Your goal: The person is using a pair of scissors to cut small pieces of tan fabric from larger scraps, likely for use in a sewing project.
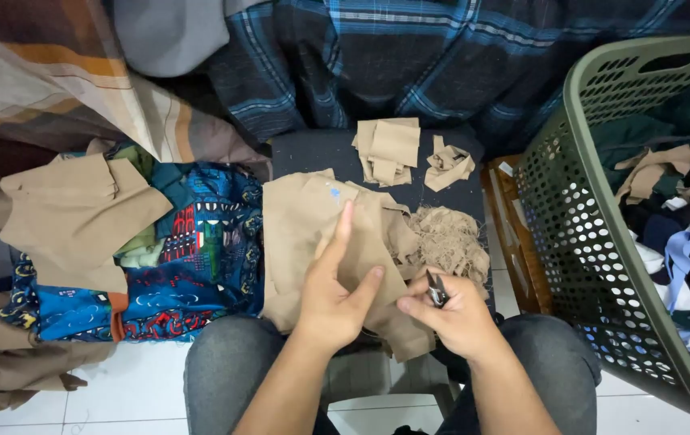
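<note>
1. Left hand [335, 300] rests on the tan fabric piece [313, 234] spread over the dark table [305, 149] in front of the knees; its grip is spread — index finger straight out along the cloth, thumb angled to the right, nothing pinched.
2. Right hand [459, 316] has its grip pressed together around a small dark thread snip [437, 290], blades pointing up and toward the left thumb. The cloth's lower edge hangs off the table between the two hands.
3. Risk: the snip's tip is near the left thumb. If the cloth shifts under the flat hand, the blades could likely nick skin rather than thread.
4. Risk: with the left hand only lying on the fabric, not clamping it, a tug from the snip may drag the piece toward the lap and cut into the weave.
5. Risk: the tangle of loose tan threads [448, 240] lies touching the fabric's right edge — it could catch on the tool or be pulled back onto the work area.
6. Risk: the cut tan scraps [389, 149] sit near the table's far edge; a sweep of cloth might push them off.
7. Green perforated laundry basket [578, 217] stands just beside the right knee; an elbow swing could knock it.
</note>
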